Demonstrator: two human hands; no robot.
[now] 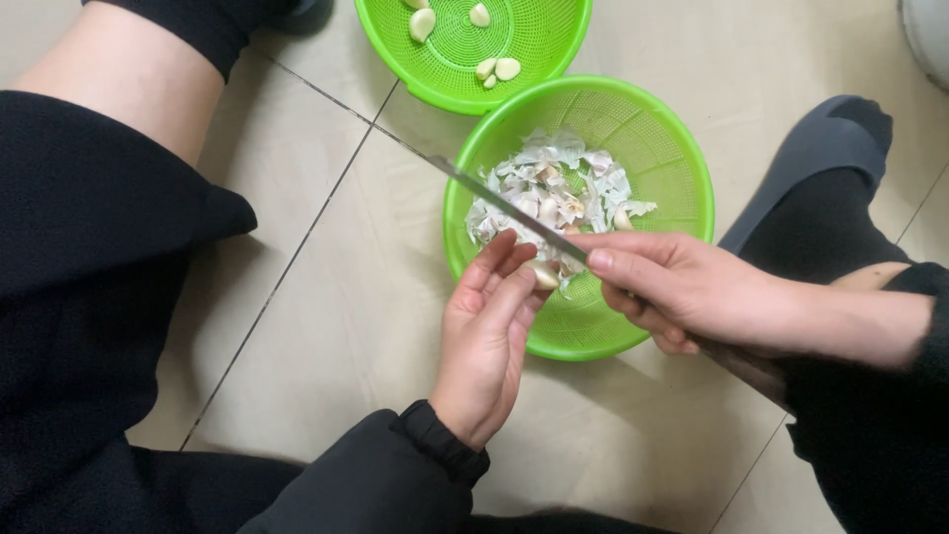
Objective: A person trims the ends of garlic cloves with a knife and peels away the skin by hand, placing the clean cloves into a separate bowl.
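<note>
Peeling in hand: left hand (484,331) pinching a garlic clove (543,274) over the near green basket (682,168) of skins (554,193); right hand (682,287) closed around a knife (504,206), blade at the clove. Next, probably: lifting skin carefully, keeping fingers clear. Peeled cloves (499,68) in far basket (554,40).

A left hand (486,331) pinches a garlic clove (543,274) as the right hand (682,287) sets a knife (494,201) to it, above a green basket (672,168) of skins; peeled cloves (497,69) fill another basket (549,40) farther off.
</note>
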